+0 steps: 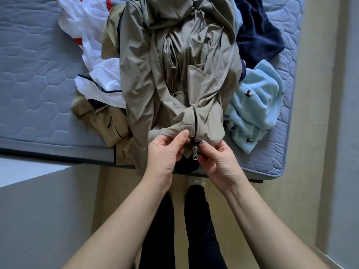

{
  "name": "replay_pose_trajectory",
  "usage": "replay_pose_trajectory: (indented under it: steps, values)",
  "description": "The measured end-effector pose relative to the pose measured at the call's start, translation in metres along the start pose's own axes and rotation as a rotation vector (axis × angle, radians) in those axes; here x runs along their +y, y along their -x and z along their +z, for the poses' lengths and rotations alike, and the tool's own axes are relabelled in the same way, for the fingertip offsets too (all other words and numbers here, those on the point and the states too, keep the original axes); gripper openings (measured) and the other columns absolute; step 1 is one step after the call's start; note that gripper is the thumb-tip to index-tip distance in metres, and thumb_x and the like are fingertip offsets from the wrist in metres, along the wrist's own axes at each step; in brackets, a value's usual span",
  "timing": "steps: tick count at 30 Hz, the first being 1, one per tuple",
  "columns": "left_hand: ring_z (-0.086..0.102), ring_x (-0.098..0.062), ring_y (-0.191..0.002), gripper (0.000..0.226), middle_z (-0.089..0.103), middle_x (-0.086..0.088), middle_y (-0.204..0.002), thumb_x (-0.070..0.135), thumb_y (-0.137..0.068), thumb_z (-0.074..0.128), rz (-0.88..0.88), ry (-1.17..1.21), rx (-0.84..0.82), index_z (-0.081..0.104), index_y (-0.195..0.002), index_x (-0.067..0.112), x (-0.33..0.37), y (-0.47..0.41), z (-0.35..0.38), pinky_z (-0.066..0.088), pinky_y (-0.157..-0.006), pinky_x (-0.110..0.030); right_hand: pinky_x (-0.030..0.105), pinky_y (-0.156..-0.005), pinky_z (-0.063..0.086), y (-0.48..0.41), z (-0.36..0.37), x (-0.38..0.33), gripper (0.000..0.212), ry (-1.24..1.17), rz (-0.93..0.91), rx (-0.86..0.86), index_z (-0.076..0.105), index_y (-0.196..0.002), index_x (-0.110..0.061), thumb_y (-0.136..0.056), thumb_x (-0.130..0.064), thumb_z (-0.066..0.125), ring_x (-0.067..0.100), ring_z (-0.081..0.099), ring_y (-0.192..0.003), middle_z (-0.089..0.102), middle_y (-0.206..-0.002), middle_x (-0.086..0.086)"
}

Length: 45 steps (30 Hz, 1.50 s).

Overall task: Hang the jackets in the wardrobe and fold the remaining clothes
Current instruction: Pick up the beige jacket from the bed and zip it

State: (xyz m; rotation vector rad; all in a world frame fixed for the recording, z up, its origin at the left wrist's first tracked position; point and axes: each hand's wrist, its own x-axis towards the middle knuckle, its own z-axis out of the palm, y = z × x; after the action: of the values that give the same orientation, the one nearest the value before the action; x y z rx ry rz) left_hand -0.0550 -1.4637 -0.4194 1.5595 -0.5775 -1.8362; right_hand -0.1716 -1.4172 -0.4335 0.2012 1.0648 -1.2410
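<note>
A grey-beige zip jacket (155, 70) lies crumpled on top of a pile of clothes on the bed. Its lower hem hangs over the mattress edge toward me. My left hand (165, 152) pinches the left side of the hem beside the zip. My right hand (217, 160) pinches the right side of the hem at the zip's bottom end. The zip slider with its pull tab (194, 151) hangs between my two hands.
Under and around the jacket lie a white jacket (101, 82) with red and navy trim, a tan jacket (108, 123), a dark navy fleece (258, 35) and a light blue fleece (256, 105). The grey quilted mattress (35, 74) fills the left. My dark-trousered legs (194, 220) stand on the floor.
</note>
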Motion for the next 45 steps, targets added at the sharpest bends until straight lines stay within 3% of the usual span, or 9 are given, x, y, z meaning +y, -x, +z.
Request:
replay_pose_trajectory:
  steps: [5, 16, 19, 23, 31, 45]
  values:
    - [0.053, 0.005, -0.047, 0.014, 0.063, 0.011, -0.060, -0.002, -0.088, 0.058, 0.109, 0.075, -0.070, 0.066, -0.099, 0.003, 0.006, 0.005, 0.010, 0.039, -0.047, -0.005, 0.017, -0.056, 0.052, 0.001, 0.002, 0.003, 0.025, -0.091, -0.042, -0.011, 0.062, -0.098, -0.009, -0.074, -0.001, 0.059, 0.006, 0.066, -0.067, 0.072, -0.082, 0.001]
    - [0.060, 0.001, -0.063, 0.014, 0.070, 0.006, -0.073, -0.001, -0.084, 0.064, 0.182, -0.039, -0.057, 0.071, -0.090, 0.011, 0.006, 0.004, 0.009, 0.046, -0.060, -0.011, 0.014, -0.052, 0.045, 0.004, 0.012, 0.005, 0.019, -0.159, -0.066, 0.052, 0.073, -0.070, -0.021, -0.071, -0.005, 0.063, 0.001, 0.058, -0.055, 0.068, -0.069, -0.006]
    - [0.063, -0.001, -0.068, 0.016, 0.072, 0.004, -0.077, -0.002, -0.084, 0.066, 0.207, -0.081, -0.045, 0.072, -0.089, 0.012, 0.006, 0.003, 0.008, 0.048, -0.064, -0.013, 0.013, -0.051, 0.044, 0.003, 0.014, 0.006, 0.016, -0.187, -0.065, 0.086, 0.070, -0.075, -0.019, -0.070, -0.005, 0.064, 0.002, 0.057, -0.055, 0.068, -0.069, -0.006]
    - [0.068, -0.012, -0.083, 0.016, 0.074, -0.003, -0.087, -0.002, -0.083, 0.067, 0.253, -0.143, -0.004, 0.072, -0.087, 0.013, 0.008, -0.001, 0.007, 0.054, -0.082, -0.028, 0.014, -0.051, 0.044, 0.003, 0.018, 0.010, 0.019, -0.236, -0.044, 0.110, 0.062, -0.086, -0.015, -0.070, -0.006, 0.064, 0.002, 0.057, -0.055, 0.068, -0.069, -0.006]
    - [0.068, -0.023, -0.097, 0.014, 0.072, -0.015, -0.100, -0.003, -0.085, 0.065, 0.223, -0.077, 0.036, 0.071, -0.094, 0.006, 0.008, -0.003, 0.011, 0.052, -0.093, -0.038, 0.019, -0.060, 0.055, 0.002, 0.028, 0.014, 0.022, -0.303, -0.066, 0.155, 0.065, -0.089, -0.012, -0.070, -0.001, 0.063, 0.008, 0.068, -0.066, 0.072, -0.076, 0.000]
    - [0.067, -0.031, -0.096, 0.010, 0.071, -0.020, -0.099, 0.001, -0.085, 0.066, 0.180, 0.030, 0.121, 0.072, -0.092, 0.005, 0.004, 0.001, 0.016, 0.052, -0.091, -0.044, 0.020, -0.062, 0.056, -0.001, 0.033, 0.017, 0.019, -0.353, -0.100, 0.149, 0.069, -0.083, -0.011, -0.069, 0.000, 0.064, 0.010, 0.068, -0.064, 0.073, -0.074, 0.002]
